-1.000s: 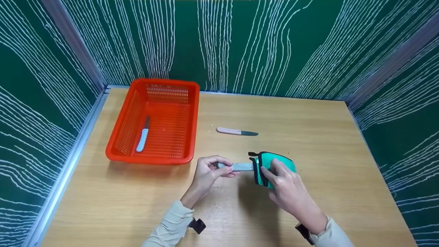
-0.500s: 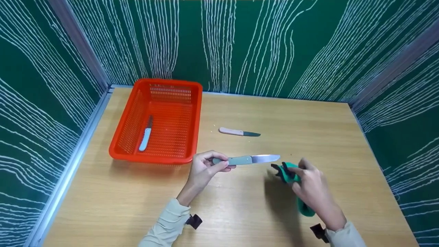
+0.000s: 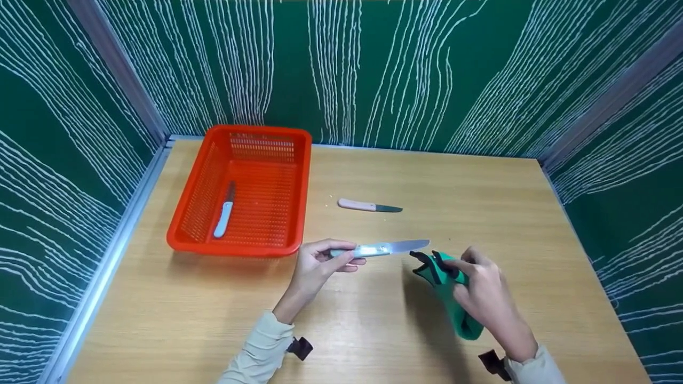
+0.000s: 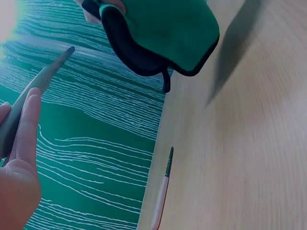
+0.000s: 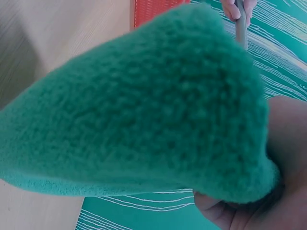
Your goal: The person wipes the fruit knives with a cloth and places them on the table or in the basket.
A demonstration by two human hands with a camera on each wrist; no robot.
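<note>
By the end of its pale grey-green handle, my left hand (image 3: pixel 312 274) holds a knife (image 3: pixel 374 249) above the table, blade to the right. My right hand (image 3: pixel 490 296) pinches a green fleecy cloth (image 3: pixel 460 309) with black edging, which hangs down just right of the blade tip. Blade and cloth are apart. In the left wrist view the knife (image 4: pixel 41 79) points up and away, with the black-edged cloth (image 4: pixel 175 28) to its right. Green fleece (image 5: pixel 144 110) fills most of the right wrist view and hides part of the right hand.
A red plastic basket (image 3: pixel 235 249) stands at the back left, with a light-blue-handled knife (image 3: pixel 223 217) lying in it. Behind the hands, a pink-handled knife (image 3: pixel 357 205) lies on the wooden table (image 3: pixel 469 192). Green panels with white lines enclose the back and sides.
The cloth was around the blade a second ago. My right hand has drawn it off to the right and down, baring the blade; it now hangs lower. The left hand keeps its hold.
</note>
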